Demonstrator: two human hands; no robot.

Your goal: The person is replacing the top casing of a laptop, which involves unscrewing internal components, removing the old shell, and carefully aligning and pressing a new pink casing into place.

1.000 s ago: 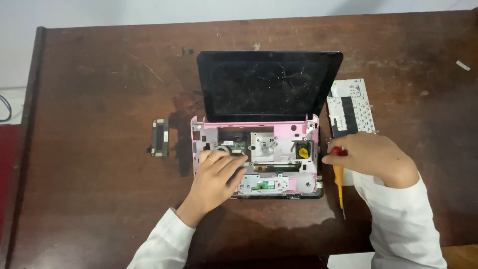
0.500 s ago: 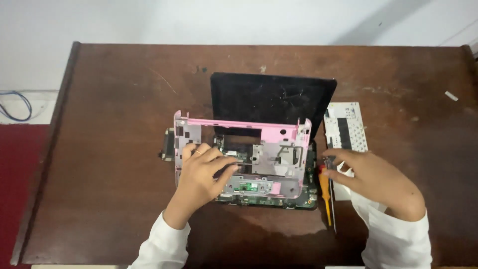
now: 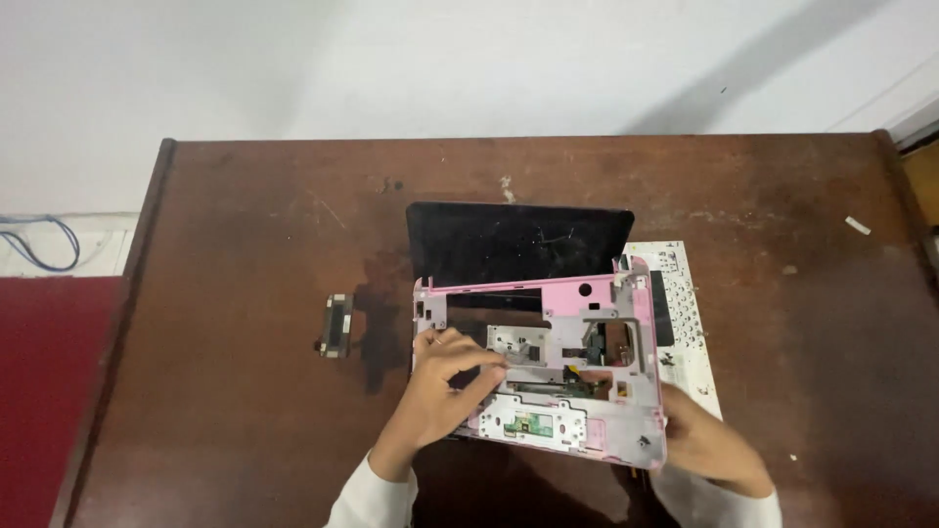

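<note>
Left hand (image 3: 445, 376) grips the pink laptop cover (image 3: 548, 367), raised above the base on the counter (image 3: 245, 411); right hand (image 3: 704, 440) clasps its lower right corner; the keyboard (image 3: 685, 323) lies beside

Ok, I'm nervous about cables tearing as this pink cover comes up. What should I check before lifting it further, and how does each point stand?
1. Left hand grips the pink plastic laptop top cover: ok.
2. Right hand supports the cover's near right corner: ok, though partly hidden.
3. Cover raised off the base: ok, it sits tilted above the black laptop screen.
4. Ribbon cables freed underneath: cannot tell.
5. White keyboard panel clear of the cover: not ok, the cover overlaps it.
6. Small dark loose part set apart on the brown wooden table: ok.
</note>
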